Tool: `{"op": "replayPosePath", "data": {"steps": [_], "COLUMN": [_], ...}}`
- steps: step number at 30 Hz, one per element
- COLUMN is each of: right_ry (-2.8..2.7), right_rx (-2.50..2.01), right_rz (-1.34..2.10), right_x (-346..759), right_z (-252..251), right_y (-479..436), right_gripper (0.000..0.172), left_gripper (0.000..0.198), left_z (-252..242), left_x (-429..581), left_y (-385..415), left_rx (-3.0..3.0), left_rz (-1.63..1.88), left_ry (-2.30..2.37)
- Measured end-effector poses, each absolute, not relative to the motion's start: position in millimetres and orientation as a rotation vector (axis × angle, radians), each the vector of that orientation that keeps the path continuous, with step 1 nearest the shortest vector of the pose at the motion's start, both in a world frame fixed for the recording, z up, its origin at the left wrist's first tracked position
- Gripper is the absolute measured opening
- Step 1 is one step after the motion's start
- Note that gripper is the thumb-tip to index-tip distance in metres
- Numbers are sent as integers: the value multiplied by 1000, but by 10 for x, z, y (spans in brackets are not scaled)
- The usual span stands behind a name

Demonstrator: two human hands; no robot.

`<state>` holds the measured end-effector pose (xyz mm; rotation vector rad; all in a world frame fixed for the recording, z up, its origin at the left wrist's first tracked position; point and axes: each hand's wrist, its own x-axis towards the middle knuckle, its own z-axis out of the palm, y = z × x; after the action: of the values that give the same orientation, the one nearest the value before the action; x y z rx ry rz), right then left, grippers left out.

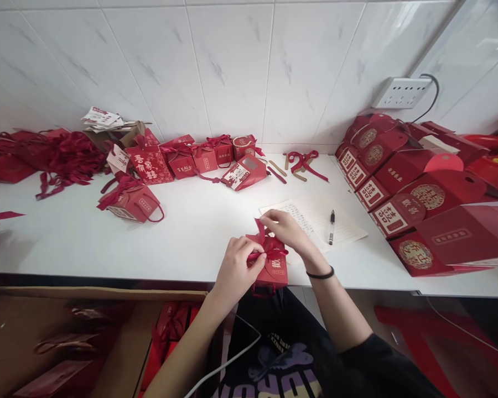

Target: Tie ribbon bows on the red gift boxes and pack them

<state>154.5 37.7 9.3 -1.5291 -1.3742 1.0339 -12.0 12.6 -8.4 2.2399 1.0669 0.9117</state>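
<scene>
A small red box [276,272] with gold characters stands at the table's front edge, a red ribbon bow [274,251] across its top. My left hand [239,266] pinches the bow near its knot, thumb and forefinger together. Behind and to the right of the knot, my right hand [285,228] has its fingers closed on a ribbon end [259,228] that sticks up above the box. A red loop hangs at the box's lower front.
Written paper sheets [348,221] and a pen [331,228] lie right of the box. Large red boxes [398,182] are stacked at the right. Finished-looking small boxes [182,160] line the wall. A cardboard carton [120,293] sits below the table, left. A white cable [232,362] crosses my lap.
</scene>
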Motion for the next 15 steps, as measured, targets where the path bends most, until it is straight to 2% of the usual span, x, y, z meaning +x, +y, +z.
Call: {"op": "replayPosePath", "data": {"steps": [2,5,8,10,15], "right_ry": [-1251,-1166,-1169,-1163,-995], "right_rx": [-1413,-1465,-1475,-1434,-1327], "right_rz": [1053,1030,1239,1330,1293], "right_x": [1713,1936,1977,1911,1728], "right_z": [67,-10,-110,-164,-172], "right_y": [240,5,-119,-106,42], "right_gripper": [27,42,50,48,39], "left_gripper": [8,7,4,3,3], "left_z": [-89,-102,-112,-112,-99], "left_x": [-128,-135,-134,-133,-133], "left_y": [116,113,117,117,106], "left_rx": [2209,2183,2177,2175,2185], "left_rz": [915,927,935,925,905], "left_ry": [1062,1047,1041,1050,1077]}}
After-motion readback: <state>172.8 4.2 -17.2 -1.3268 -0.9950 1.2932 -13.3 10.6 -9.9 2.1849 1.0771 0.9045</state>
